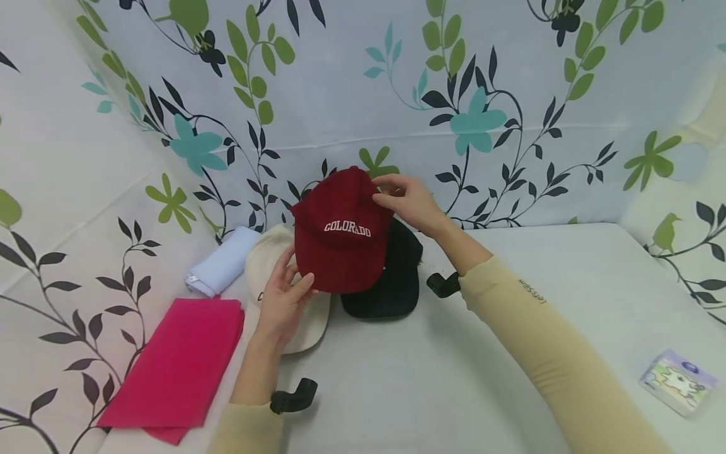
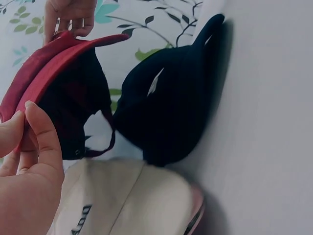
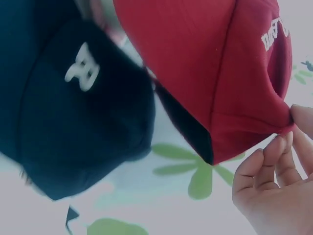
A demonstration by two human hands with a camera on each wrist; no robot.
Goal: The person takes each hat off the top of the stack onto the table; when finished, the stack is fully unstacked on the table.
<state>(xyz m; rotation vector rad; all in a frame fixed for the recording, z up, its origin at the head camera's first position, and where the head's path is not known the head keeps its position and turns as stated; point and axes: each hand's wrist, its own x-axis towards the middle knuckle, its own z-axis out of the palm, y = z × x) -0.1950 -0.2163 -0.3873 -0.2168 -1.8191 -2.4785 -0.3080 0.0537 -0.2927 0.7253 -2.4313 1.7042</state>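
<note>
A dark red baseball cap (image 1: 346, 246) with white COLORADO lettering is held up between both hands. My left hand (image 1: 285, 302) pinches the brim's edge at its lower left; the left wrist view shows thumb and fingers on the red brim (image 2: 41, 81). On the other side, my right hand (image 1: 411, 202) pinches the crown's fabric, and the right wrist view shows the cloth folded between thumb and fingers. Behind and below the red cap lies a black cap (image 1: 388, 284), with a white letter visible in the right wrist view. A cream cap (image 1: 309, 328) is partly covered by my left hand.
On the left lie a folded bright pink cloth (image 1: 181, 366) and a rolled light blue cloth (image 1: 223, 261). A small pack with a cartoon print (image 1: 677, 381) sits at the right of the white table (image 1: 454, 391). A leaf-patterned curtain (image 1: 340, 82) hangs behind.
</note>
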